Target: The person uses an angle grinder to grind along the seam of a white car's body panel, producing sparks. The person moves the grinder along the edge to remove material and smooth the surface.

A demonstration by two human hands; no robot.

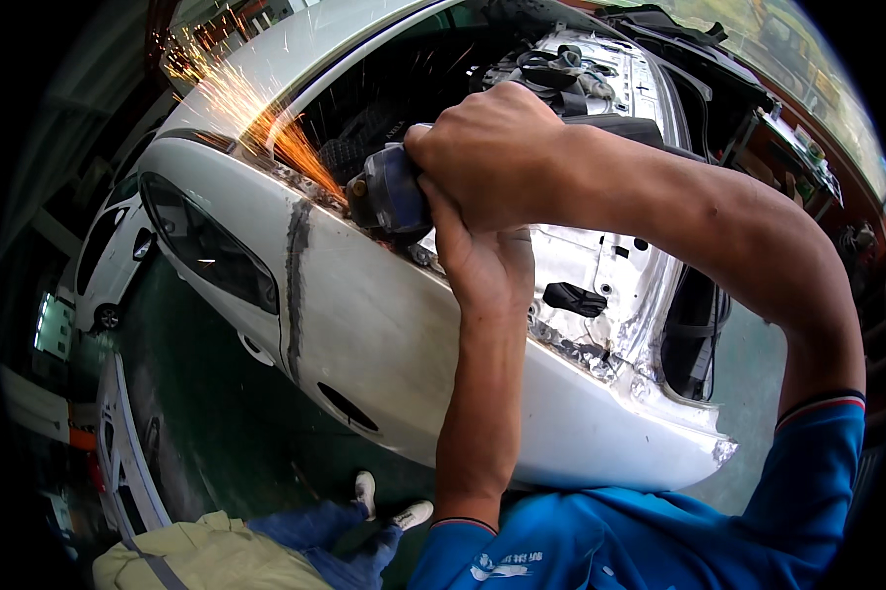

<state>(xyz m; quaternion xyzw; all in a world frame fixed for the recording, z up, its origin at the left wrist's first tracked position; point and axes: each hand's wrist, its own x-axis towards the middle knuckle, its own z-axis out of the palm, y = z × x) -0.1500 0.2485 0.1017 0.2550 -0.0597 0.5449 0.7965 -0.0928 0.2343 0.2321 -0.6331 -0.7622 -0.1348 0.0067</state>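
Right hand: the right hand (pixel 492 147) was clenched over the rear of the grinder (pixel 389 192), knuckles up, fingers wrapped tight around the body.
Left hand: the left hand (pixel 482 261) lay just under the right, palm against the grinder's underside; how far its fingers closed was hidden, though it looked like a supporting grip.
Grinder: a dark, stubby tool, it stuck out to the left of both hands, its head pressed to the top edge of the fender (pixel 364 324).
Sparks: orange sparks (pixel 246 108) streamed up and left from the contact point.
Fender: white, with a dark vertical seam (pixel 295 285) below and left of the grinder.
Engine bay: the bay (pixel 581 69) lay open behind the hands, holding dark hoses and bare white metal.
Floor: a green floor (pixel 217 423) ran below, with another person's white shoes (pixel 389 501) standing on it.
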